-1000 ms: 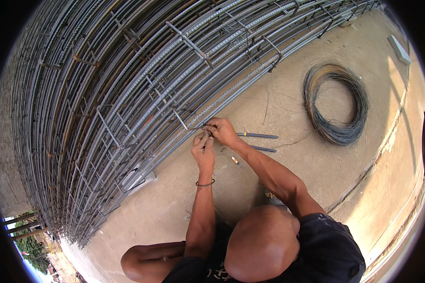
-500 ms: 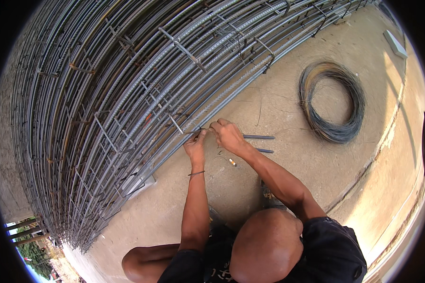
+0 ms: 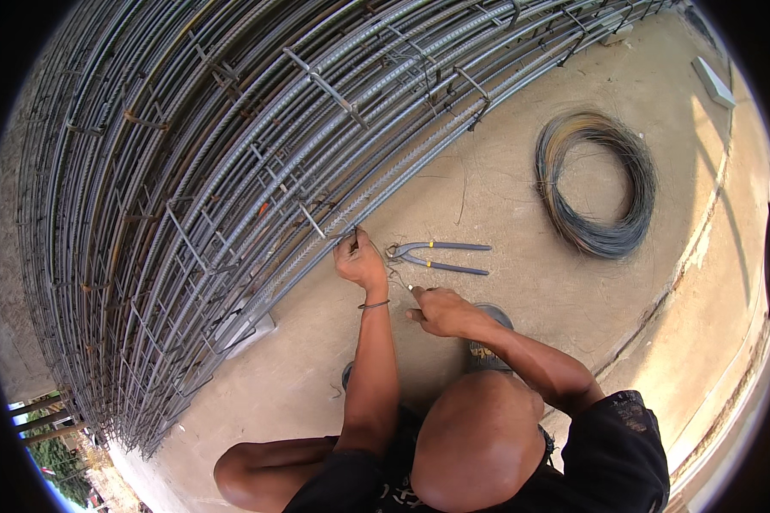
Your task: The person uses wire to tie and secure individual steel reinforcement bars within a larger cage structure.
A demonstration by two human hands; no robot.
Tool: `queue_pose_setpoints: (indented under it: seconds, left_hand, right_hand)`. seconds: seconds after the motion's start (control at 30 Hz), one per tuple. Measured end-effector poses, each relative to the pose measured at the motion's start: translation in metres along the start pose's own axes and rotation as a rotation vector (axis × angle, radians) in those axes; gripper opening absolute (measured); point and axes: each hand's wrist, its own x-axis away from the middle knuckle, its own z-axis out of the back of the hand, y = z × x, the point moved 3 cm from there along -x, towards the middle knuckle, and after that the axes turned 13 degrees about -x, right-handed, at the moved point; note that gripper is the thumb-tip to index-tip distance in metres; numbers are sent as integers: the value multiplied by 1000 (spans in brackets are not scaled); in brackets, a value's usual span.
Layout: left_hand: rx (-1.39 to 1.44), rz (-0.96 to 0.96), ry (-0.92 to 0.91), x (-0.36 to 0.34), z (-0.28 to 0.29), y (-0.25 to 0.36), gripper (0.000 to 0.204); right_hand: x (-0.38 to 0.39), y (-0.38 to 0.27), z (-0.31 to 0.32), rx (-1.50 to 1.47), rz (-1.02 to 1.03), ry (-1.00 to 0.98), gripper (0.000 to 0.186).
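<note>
My left hand (image 3: 361,259) is closed at the near edge of the rebar cages (image 3: 316,171), its fingertips pinching a thin tie wire against the bars. To its right, my right hand (image 3: 441,311) is low over the concrete with curled fingers. At its fingertips shows the pale end of a small stick (image 3: 411,288); the rest is covered by the hand. Thin wire pieces (image 3: 393,274) lie between the two hands. Just beyond the right hand rest pincers (image 3: 453,247) with dark blue handles and yellow bands, jaws toward the rebar.
A large coil of tie wire (image 3: 549,190) lies on the concrete floor (image 3: 522,214) at the right. Farther right, a pale flat block (image 3: 713,83) sits near the edge. Stacked rebar fills the upper left. My shoe (image 3: 488,352) is close below the right hand.
My right hand has drawn back from beside the left one, down and right to the small white-and-orange stick. The pincers' jaws are now uncovered. The left hand stays at the bars.
</note>
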Motion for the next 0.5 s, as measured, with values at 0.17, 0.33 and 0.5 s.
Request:
queue_pose_setpoints:
  seconds: [0.17, 0.33, 0.5]
  left_hand:
    - [-92, -157, 85, 2, 3, 0, 10]
    - [-117, -124, 10, 7, 4, 14, 13]
    - [178, 38, -138, 7, 8, 2, 19]
  right_hand:
    - [56, -1, 16, -561, -75, -417, 29]
    - [-11, 66, 49, 311, 312, 560, 22]
    - [-28, 81, 36, 615, 251, 295, 25]
